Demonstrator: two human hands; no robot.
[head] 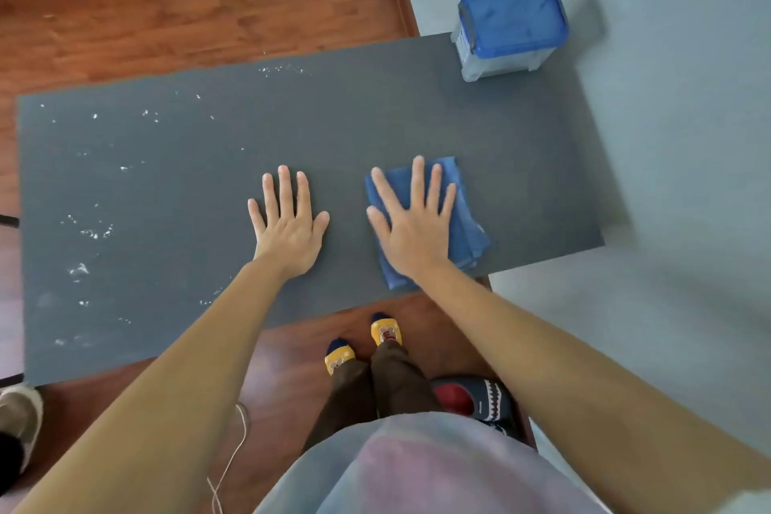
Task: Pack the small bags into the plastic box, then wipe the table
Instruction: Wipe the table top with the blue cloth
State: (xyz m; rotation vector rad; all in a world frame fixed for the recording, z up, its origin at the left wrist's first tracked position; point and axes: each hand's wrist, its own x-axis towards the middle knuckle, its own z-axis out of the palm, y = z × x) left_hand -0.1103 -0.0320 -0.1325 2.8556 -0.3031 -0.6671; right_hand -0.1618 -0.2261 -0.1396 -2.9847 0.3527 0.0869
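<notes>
A clear plastic box with a blue lid (510, 29) stands shut at the far right corner of the dark grey table (354, 117). No small bags are visible. A folded blue cloth (469, 230) lies near the table's front edge, right of centre. My right hand (413, 225) rests flat on the cloth with the fingers spread. Just left of the cloth, my left hand (290, 223) lies flat on the bare tabletop, fingers apart, holding nothing. White crumbs and smears (89, 232) are scattered over the left half of the table.
The table stands on a wooden floor (208, 4) beside a pale blue wall (667, 138) on the right. Slippers (475, 396) and my feet are under the front edge. A shoe (18, 409) lies at the lower left.
</notes>
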